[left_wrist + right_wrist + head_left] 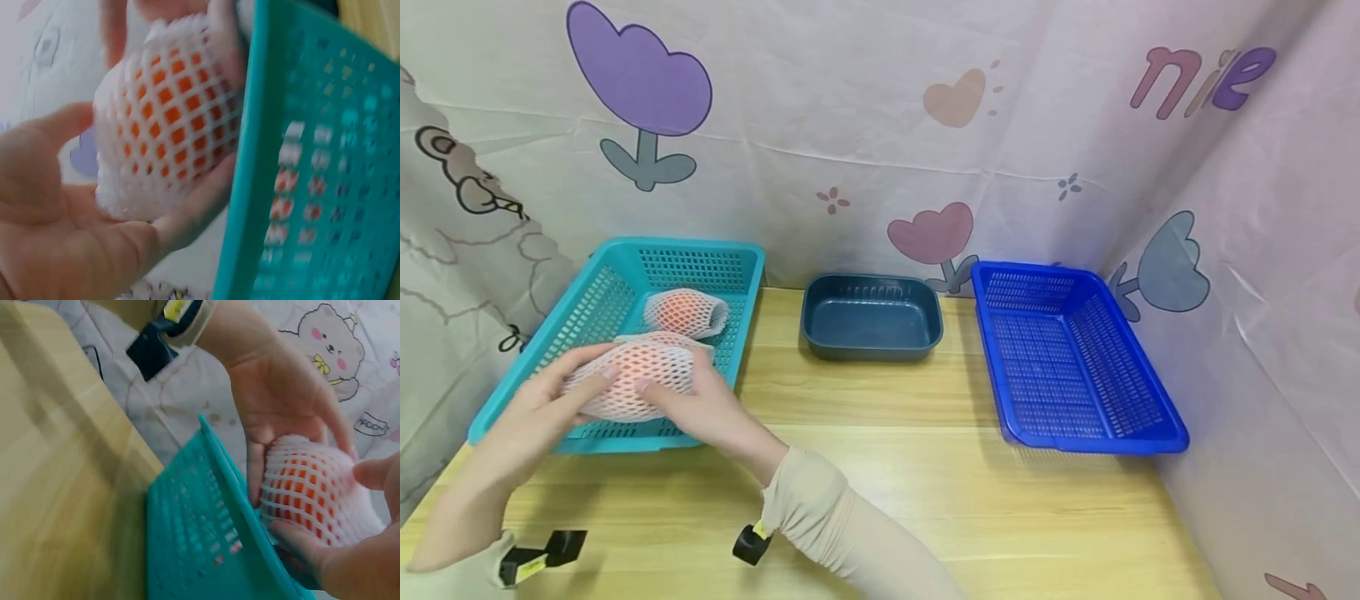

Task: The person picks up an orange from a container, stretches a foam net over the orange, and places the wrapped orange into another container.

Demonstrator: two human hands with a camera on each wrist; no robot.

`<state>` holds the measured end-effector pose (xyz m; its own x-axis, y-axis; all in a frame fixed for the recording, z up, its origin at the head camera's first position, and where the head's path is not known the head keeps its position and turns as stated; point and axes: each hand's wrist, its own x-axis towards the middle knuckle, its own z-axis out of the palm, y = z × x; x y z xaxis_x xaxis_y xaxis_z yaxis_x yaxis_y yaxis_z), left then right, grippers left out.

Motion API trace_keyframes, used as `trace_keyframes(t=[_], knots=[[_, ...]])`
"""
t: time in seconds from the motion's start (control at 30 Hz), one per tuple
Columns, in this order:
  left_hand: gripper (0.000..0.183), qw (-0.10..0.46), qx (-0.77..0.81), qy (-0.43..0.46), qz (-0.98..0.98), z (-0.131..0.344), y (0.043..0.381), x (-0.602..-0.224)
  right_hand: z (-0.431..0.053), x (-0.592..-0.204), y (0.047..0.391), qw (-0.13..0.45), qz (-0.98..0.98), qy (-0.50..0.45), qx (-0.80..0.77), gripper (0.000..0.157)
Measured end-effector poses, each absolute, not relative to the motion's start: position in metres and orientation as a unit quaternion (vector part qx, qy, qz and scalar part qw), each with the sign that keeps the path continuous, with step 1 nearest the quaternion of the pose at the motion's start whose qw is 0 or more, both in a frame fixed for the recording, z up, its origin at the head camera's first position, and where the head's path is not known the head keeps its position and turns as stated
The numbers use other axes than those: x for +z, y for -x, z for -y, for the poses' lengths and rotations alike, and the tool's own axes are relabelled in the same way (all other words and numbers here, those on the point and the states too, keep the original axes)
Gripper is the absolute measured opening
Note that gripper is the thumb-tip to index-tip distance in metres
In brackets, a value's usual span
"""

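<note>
Both hands hold one round orange-red fruit [628,385] in a white foam net over the front of a teal basket [748,283]. My left hand [538,400] grips its left side, thumb across the near face. From the right side, my right hand [718,408] holds it with the thumb on the front. In the left wrist view the orange-red skin of the netted fruit [169,119] shows through the mesh, close beside the basket wall [250,156]. Behind the hands, another netted fruit [681,312] lies in the basket, its net end pointing right.
A dark blue-green rectangular tub [872,350] stands at the middle back of the wooden table [880,467]. To the right is a blue perforated basket [988,350]. A printed cloth [820,100] hangs behind and along the sides.
</note>
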<state>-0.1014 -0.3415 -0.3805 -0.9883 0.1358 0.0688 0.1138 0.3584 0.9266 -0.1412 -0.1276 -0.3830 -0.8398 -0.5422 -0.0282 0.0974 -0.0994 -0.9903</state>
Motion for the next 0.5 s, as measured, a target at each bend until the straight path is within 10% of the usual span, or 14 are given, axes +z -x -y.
trace_keyframes(t=[0.23, 0.5], knots=[[0.031, 0.076, 0.498, -0.019, -0.863, 0.372, 0.108, -0.388, 0.148, -0.387, 0.147, 0.376, -0.530, 0.052, -0.758, 0.036], [0.066, 0.159, 0.434, 0.002, -0.887, 0.371, 0.121, -0.388, 0.153, -0.390, 0.157, 0.427, -0.522, 0.032, -0.738, 0.036]])
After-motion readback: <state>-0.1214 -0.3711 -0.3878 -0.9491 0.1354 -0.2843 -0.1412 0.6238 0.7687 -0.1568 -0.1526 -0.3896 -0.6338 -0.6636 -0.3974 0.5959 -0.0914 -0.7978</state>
